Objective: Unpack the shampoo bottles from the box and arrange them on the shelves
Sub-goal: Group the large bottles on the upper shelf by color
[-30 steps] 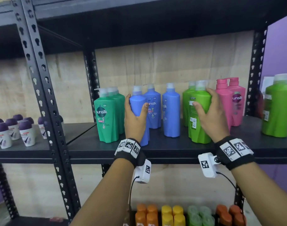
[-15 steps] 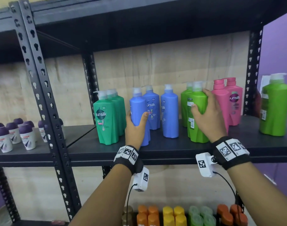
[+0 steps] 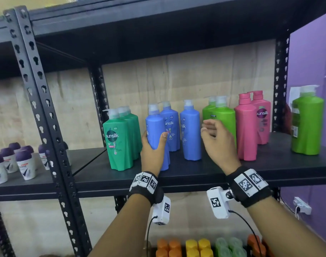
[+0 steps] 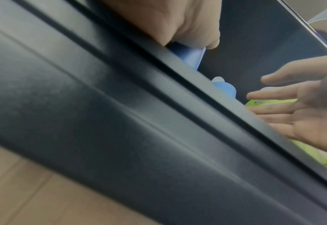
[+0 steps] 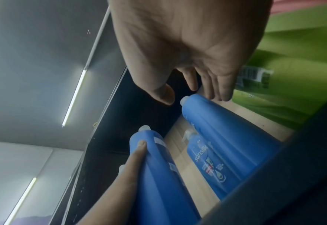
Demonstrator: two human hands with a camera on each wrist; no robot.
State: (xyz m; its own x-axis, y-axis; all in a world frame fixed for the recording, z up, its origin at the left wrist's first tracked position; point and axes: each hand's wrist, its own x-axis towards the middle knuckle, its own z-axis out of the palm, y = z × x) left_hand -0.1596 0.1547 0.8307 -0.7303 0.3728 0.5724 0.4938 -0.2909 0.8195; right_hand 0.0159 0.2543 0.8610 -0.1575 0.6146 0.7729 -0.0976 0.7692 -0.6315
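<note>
Right hand point(image 3: 216, 140) just let go of the lime bottle point(image 3: 225, 125), fingers loose; left hand point(image 3: 153, 148) still wraps the blue bottle point(image 3: 155, 127), probably straightening next.

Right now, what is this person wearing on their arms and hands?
Bare forearms, no sleeves or gloves. Each wrist has a black band carrying white square tags with black pixel patterns: left hand, right hand. Under each wrist hangs a small white box, also tagged, trailing a thin black cable.

Purple wall point(image 3: 310, 58) rt, ceiling striplights point(image 5: 74, 97)
</note>
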